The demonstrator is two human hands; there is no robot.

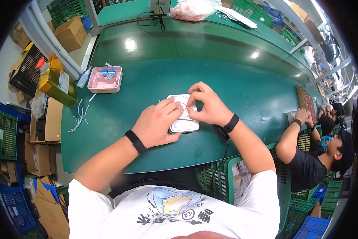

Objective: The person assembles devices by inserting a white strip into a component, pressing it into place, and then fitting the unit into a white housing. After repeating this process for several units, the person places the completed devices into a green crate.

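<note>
On the green table (143,89) lies a flat white case (185,126) with rounded corners, directly under both hands. The left hand (157,122) rests over the case's left side, fingers stretched across its upper face; whether they grip anything cannot be told. The right hand (211,107) reaches over the case from its right, thumb and forefinger bent close together near its middle; whether something is pinched between them is too small to tell. Left of the case and beyond it stands a pink box (104,90) holding small items; farther left are thin white strands (81,116) and a yellow-green can (53,87).
</note>
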